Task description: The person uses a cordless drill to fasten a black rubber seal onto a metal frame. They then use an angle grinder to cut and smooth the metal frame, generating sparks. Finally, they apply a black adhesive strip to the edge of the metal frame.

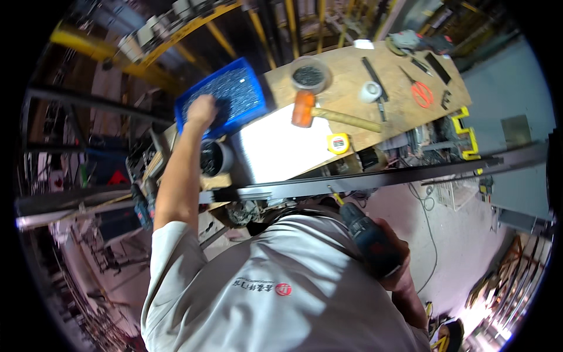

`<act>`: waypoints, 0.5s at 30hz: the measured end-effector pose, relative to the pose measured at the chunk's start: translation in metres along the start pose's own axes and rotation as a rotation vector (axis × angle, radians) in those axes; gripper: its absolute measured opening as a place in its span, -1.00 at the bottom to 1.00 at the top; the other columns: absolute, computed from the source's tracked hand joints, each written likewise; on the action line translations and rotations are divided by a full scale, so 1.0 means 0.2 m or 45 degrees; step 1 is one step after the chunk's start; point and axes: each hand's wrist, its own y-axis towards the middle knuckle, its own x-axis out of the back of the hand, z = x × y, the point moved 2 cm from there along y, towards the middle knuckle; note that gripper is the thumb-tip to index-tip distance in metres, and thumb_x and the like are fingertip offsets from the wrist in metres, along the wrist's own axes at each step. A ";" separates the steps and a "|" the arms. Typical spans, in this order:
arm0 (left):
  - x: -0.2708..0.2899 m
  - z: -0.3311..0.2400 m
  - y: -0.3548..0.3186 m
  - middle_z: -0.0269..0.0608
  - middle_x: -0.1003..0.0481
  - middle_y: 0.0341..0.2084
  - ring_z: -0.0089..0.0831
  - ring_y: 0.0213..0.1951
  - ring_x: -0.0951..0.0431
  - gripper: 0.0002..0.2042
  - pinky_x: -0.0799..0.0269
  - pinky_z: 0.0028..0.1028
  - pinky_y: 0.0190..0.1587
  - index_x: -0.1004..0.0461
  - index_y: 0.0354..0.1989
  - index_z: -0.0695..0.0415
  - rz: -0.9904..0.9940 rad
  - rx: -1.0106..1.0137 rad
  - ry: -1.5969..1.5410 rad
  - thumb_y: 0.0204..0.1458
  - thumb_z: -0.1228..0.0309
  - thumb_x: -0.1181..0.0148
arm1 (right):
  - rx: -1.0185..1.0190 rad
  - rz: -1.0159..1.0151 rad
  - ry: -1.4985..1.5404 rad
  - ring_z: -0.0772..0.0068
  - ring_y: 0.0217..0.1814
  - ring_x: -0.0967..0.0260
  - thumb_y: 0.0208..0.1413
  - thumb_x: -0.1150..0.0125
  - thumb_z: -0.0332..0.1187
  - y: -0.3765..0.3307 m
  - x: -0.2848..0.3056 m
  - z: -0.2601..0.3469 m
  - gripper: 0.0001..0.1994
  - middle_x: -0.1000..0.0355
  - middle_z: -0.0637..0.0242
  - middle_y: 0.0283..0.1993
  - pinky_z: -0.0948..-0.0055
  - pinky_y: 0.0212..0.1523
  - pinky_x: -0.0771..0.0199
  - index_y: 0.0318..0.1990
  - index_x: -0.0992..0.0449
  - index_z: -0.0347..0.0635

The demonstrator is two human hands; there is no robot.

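My left hand (201, 111) reaches up into a blue plastic bin (246, 88) filled with small dark screws, fingers curled down among them; whether it grips any is hidden. My right hand (394, 263) holds a dark blue cordless drill (369, 237) close to my chest, its yellow-tipped bit (335, 198) pointing up at a long dark metal rail (375, 179) that runs across the front of the wooden workbench (352, 76). A shiny metal sheet (281, 146) lies on the bench just behind the rail.
On the bench lie an orange-headed mallet (328, 114), a yellow tape measure (338, 142), a round tub of dark screws (309, 75), a white tape roll (370, 91), orange scissors (420, 92) and black tools. A dark cup (212, 158) sits under my left forearm. Yellow beams stand behind.
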 end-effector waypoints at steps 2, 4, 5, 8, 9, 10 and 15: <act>0.00 -0.03 0.03 0.15 -0.64 -0.16 0.14 -0.07 -0.65 -0.81 -0.60 -0.02 0.01 -0.67 -0.22 0.22 -0.004 -0.063 0.069 0.01 0.41 -0.33 | 0.011 0.011 0.125 0.36 0.20 -0.48 -0.01 -0.47 -0.44 -0.02 0.04 -0.03 -0.20 -0.56 0.04 0.18 0.40 0.24 -0.41 0.44 -0.28 -0.40; -0.03 -0.02 0.05 0.16 -0.64 -0.18 0.14 -0.08 -0.66 -0.82 -0.60 -0.02 -0.01 -0.67 -0.25 0.22 -0.018 -0.125 0.135 -0.01 0.43 -0.32 | -0.020 0.031 0.141 0.36 0.29 -0.43 -0.02 -0.47 -0.43 -0.03 0.06 -0.04 -0.18 -0.50 0.02 0.27 0.38 0.32 -0.33 0.45 -0.28 -0.39; -0.04 -0.01 0.05 0.17 -0.64 -0.20 0.14 -0.10 -0.66 -0.83 -0.61 -0.02 -0.02 -0.67 -0.27 0.23 -0.038 -0.151 0.156 -0.01 0.43 -0.32 | 0.015 0.027 0.133 0.35 0.30 -0.43 -0.02 -0.46 -0.44 -0.03 0.08 -0.05 -0.19 -0.50 0.01 0.28 0.37 0.33 -0.33 0.44 -0.29 -0.39; 0.01 -0.02 0.06 0.19 -0.64 -0.23 0.15 -0.12 -0.67 -0.85 -0.61 -0.03 -0.02 -0.68 -0.32 0.24 -0.065 -0.152 0.129 0.02 0.41 -0.33 | 0.090 0.009 0.048 0.23 0.34 -0.46 0.00 -0.44 -0.48 -0.04 0.12 -0.03 -0.25 -0.48 -0.06 0.31 0.31 0.37 -0.34 0.41 -0.34 -0.40; 0.05 -0.04 0.03 0.20 -0.64 -0.23 0.15 -0.12 -0.67 -0.84 -0.61 -0.03 -0.02 -0.68 -0.33 0.24 -0.065 -0.127 0.137 0.02 0.40 -0.33 | 0.110 0.012 0.027 0.20 0.35 -0.46 0.01 -0.43 -0.48 -0.04 0.13 -0.03 -0.26 -0.48 -0.07 0.31 0.30 0.37 -0.35 0.41 -0.34 -0.40; 0.07 -0.06 0.04 0.21 -0.64 -0.22 0.15 -0.12 -0.67 -0.83 -0.61 -0.04 -0.01 -0.68 -0.31 0.25 -0.059 -0.129 0.142 0.05 0.38 -0.34 | 0.126 0.011 0.005 0.17 0.35 -0.47 0.02 -0.43 -0.49 -0.04 0.13 -0.03 -0.27 -0.47 -0.09 0.32 0.30 0.38 -0.35 0.40 -0.34 -0.40; 0.08 -0.02 0.03 0.23 -0.64 -0.22 0.16 -0.13 -0.67 -0.80 -0.59 -0.02 -0.01 -0.67 -0.32 0.29 -0.091 -0.026 0.026 0.00 0.38 -0.39 | 0.100 0.108 -0.064 0.08 0.27 -0.56 0.04 -0.42 -0.48 0.00 0.17 0.00 -0.25 -0.51 -0.12 0.26 0.32 0.29 -0.46 0.42 -0.29 -0.42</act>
